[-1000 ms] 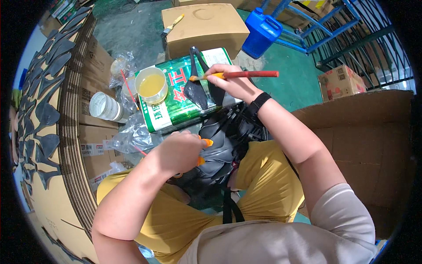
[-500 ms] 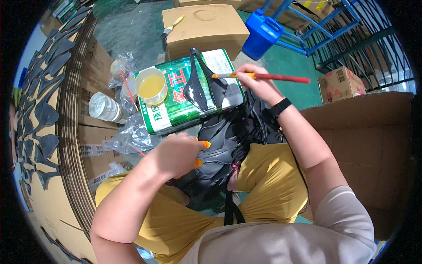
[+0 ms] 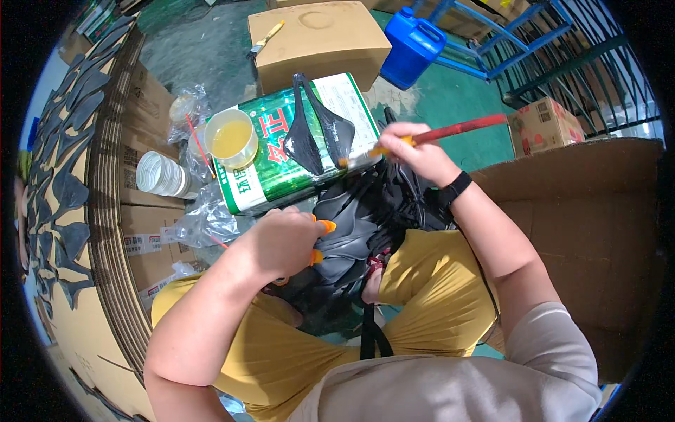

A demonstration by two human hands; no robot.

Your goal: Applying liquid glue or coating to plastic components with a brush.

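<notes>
A forked black strap piece [image 3: 304, 137] with two wide ends lies on a green and white tin [image 3: 261, 190], its surface glossy. My right hand [image 3: 411, 151] is closed round a paintbrush [image 3: 460, 129] with a red handle. The brush's bristles are at the lower tip of the piece's right end. My left hand [image 3: 285, 243] hovers over a pile of dark flat pieces [image 3: 351, 225] between my knees. Orange covers show on its finger and thumb tips, which are apart; its palm is hidden. A white cup [image 3: 242, 155] of yellow liquid stands on the tin's left part.
Another brush [image 3: 267, 39] rests on a cardboard box [image 3: 330, 53] beyond the tin. A blue jerrycan [image 3: 413, 53] stands beside it. Left are stacked plastic cups [image 3: 165, 176], clear bags [image 3: 211, 214] and cardboard sheets bearing black pieces [image 3: 70, 186]. An open carton [image 3: 576, 232] is right.
My right hand has moved the brush down and slightly right, from beside the upper part of the piece's right end to its lower tip. The left hand has barely moved.
</notes>
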